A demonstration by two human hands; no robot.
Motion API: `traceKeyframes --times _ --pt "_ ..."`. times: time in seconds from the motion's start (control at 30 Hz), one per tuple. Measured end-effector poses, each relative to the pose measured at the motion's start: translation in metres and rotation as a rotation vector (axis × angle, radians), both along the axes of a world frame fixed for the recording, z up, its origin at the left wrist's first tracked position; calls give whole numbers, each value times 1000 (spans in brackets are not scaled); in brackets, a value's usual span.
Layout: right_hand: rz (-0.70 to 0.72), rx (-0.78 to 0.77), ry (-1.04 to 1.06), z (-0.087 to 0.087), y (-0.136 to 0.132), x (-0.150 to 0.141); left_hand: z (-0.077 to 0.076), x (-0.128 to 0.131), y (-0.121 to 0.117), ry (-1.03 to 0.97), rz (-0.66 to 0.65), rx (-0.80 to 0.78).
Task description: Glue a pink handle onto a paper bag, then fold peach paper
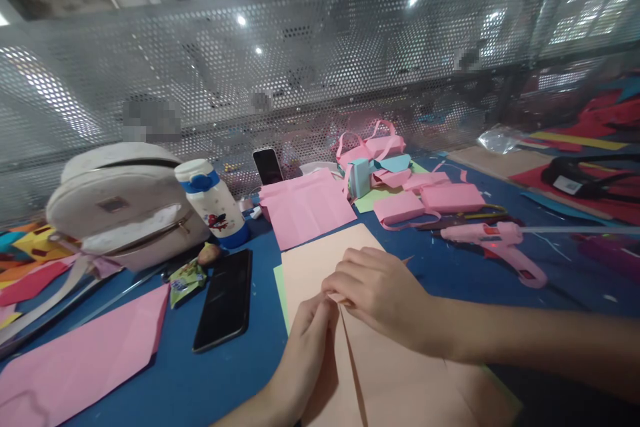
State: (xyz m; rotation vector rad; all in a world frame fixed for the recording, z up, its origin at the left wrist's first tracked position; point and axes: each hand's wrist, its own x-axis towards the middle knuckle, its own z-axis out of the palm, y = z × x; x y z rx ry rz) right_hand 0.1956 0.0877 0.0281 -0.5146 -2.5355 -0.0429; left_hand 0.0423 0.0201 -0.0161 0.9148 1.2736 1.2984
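Peach-coloured paper (395,373) lies in front of me, with a long edge or fold running down its middle. My left hand (313,333) pinches this paper from the left, thumb near the fold. From the right, my right hand (377,287) grips the same spot, its fingers curled over a small turned-up bit of the paper. Both hands meet at the fold, and part of the paper is hidden under them. More peach paper (325,257) stretches beyond my hands, with a green sheet (281,293) showing beneath its left edge.
A pink glue gun (500,243) lies at right. Pink folded paper pieces (453,197) and a pink sheet (310,207) are behind. To the left are a black phone (225,300), a bottle (213,203), a pale backpack (130,207) and pink paper (90,367). A perforated metal panel (320,67) stands behind.
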Motion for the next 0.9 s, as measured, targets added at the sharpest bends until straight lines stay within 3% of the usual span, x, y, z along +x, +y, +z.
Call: traceKeyframes --times 0.13,0.33,0.53,0.67,0.9 --pt "-4 14 1 1 -1 1 -2 -4 0 61 -5 26" --pt "29 -17 34 5 0 3 -9 -5 3 -68 24 69" --pt "85 99 40 1 5 1 11 2 6 -350 -168 98" --pt "137 155 -22 3 9 1 23 5 7 -523 -218 49" --pt "161 105 -176 9 11 3 19 -5 13 -531 -290 54"
